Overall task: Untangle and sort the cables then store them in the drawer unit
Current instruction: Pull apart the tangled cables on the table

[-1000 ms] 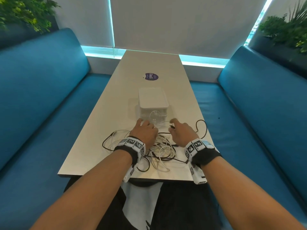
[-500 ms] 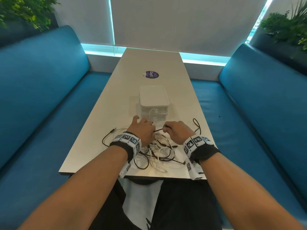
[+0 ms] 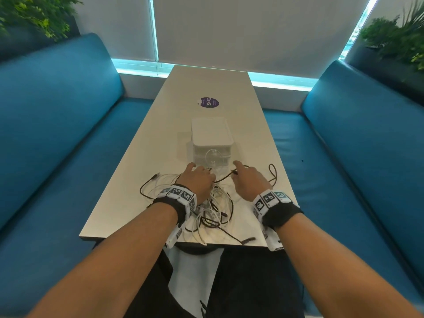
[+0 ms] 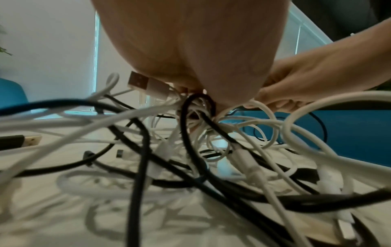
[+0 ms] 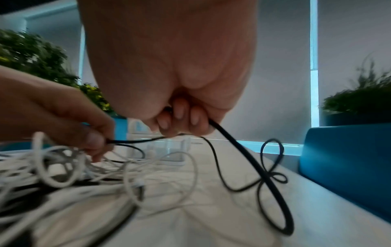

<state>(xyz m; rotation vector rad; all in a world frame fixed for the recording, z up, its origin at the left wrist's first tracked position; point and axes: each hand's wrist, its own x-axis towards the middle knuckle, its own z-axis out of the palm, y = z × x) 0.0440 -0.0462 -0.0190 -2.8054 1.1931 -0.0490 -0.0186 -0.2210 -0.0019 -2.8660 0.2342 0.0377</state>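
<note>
Both hands pinch one black cable (image 3: 223, 177) strung between them, left hand (image 3: 199, 180) atop the tangled pile (image 3: 213, 210), right hand (image 3: 249, 180) beside it (fingers curled), with the drawer unit (image 3: 212, 143) just beyond on the table (image 3: 146, 157).

Head: looks down along the table (image 3: 160, 134).
Wrists: low, close, facing forward.
Shared: cable tangle (image 3: 213, 210), both hands.
</note>
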